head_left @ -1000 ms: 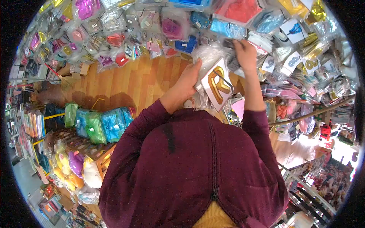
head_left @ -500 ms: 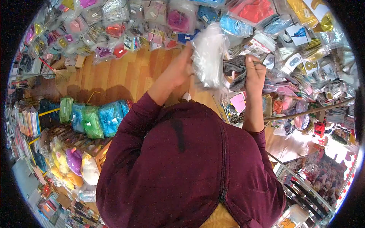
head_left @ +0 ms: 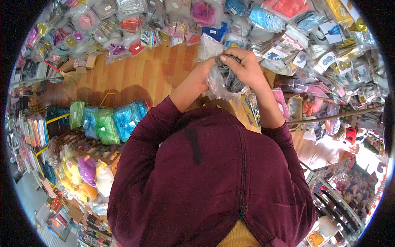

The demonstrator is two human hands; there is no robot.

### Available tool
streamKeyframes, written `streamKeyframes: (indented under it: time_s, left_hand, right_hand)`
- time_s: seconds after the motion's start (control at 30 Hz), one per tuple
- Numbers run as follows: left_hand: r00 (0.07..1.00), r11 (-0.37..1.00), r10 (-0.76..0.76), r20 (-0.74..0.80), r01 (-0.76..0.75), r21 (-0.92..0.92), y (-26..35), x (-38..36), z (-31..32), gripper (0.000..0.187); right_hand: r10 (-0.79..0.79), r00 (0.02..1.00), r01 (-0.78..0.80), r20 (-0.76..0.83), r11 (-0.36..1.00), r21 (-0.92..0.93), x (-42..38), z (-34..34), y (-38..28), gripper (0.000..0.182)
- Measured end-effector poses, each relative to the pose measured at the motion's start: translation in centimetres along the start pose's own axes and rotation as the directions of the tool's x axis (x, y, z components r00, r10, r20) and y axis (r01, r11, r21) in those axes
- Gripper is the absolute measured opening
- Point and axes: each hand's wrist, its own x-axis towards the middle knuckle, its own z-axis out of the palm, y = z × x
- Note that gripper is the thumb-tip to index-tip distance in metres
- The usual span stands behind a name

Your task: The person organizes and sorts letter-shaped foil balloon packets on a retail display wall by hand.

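In front of my chest a crumpled clear plastic bag [head_left: 210, 48] hangs from my left hand [head_left: 200, 75], whose fingers are closed on its side and partly hidden by it. My right hand [head_left: 243, 69] pinches a bunched dark grey cloth [head_left: 235, 83] between thumb and fingers. The cloth lies against the bag and overlaps it in this view, right beside my left fingertips. Both hands are close together, over the wooden floor.
Packs in clear plastic hang in rows ahead, among them a purple pack [head_left: 203, 12] and cards with numbers [head_left: 327, 61]. Blue and green wrapped bundles [head_left: 108, 125] stand at left, near bagged plush toys [head_left: 87, 171]. A wooden pole [head_left: 329, 117] crosses at right.
My right hand has brought the grey cloth left, against the plastic bag. The bag, stretched out tall before, is now lower and crumpled between my hands.
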Motion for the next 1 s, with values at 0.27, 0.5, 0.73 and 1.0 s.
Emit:
streamKeyframes:
  time_s: [0.27,0.5,0.73,1.0]
  left_hand:
    - [0.958,0.997,-0.019,-0.287,0.041,0.069,-2.3,-0.2,-1.9,0.026]
    - [0.885,0.937,0.333,-0.325,-0.27,0.223,-2.5,1.1,-0.8,0.025]
    - [0.923,0.948,0.224,-0.314,-0.133,0.288,-2.9,1.8,-0.1,0.026]
    - [0.989,0.997,0.057,-0.139,-0.05,0.058,-1.3,2.6,-4.1,0.033]
  right_hand:
    - [0.276,0.842,-0.122,-0.463,0.935,0.334,-1.0,-2.0,1.1,0.017]
    - [-0.271,0.947,0.078,-0.171,0.714,-0.696,-3.1,5.5,2.8,0.033]
    - [-0.217,0.934,-0.047,-0.285,0.715,-0.697,-1.5,0.3,5.9,0.035]
    - [0.644,0.553,-0.131,-0.529,0.694,0.708,-5.0,-10.1,15.0,0.031]
